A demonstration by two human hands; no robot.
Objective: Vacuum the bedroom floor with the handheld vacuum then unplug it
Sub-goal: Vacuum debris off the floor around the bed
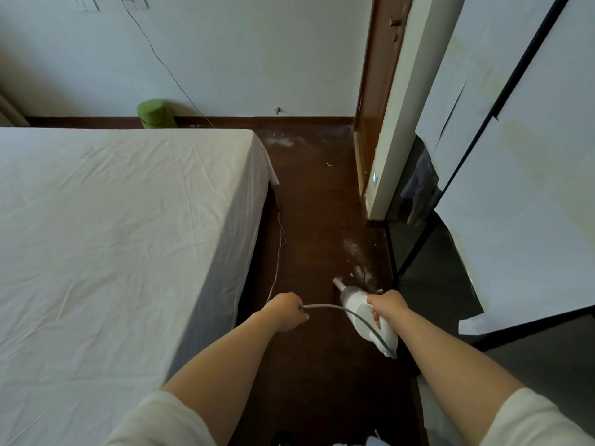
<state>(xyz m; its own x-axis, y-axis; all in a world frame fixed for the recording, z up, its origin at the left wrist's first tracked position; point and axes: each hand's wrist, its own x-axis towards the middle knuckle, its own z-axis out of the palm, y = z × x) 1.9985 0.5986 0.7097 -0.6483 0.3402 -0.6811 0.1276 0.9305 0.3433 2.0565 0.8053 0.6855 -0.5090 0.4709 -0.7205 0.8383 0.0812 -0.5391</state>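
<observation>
Nearest to me, my right hand (386,305) is wrapped round the handle of the vacuum (367,313), which hangs low over the dark floor (315,201) in the aisle between the bed (112,220) and the wardrobe (515,188). My left hand (286,310) is closed on the cord (328,306) just beside it, holding the slack off to the bed side.

I judge this to be the vacuuming step, well short of done, and the plug stays in for now. The vacuum's long axis runs from its tail near my right wrist forward and slightly left, nozzle (338,282) pointing down and away from me. Pale dust (357,252) lies just beyond the tip, so the next move calls for easing the nozzle forward and a touch right onto it while my left hand feeds cord.

Farther along, more dust (283,141) lies near the skirting. The cord runs along the bed's edge and climbs the far wall to the socket (135,0).
</observation>
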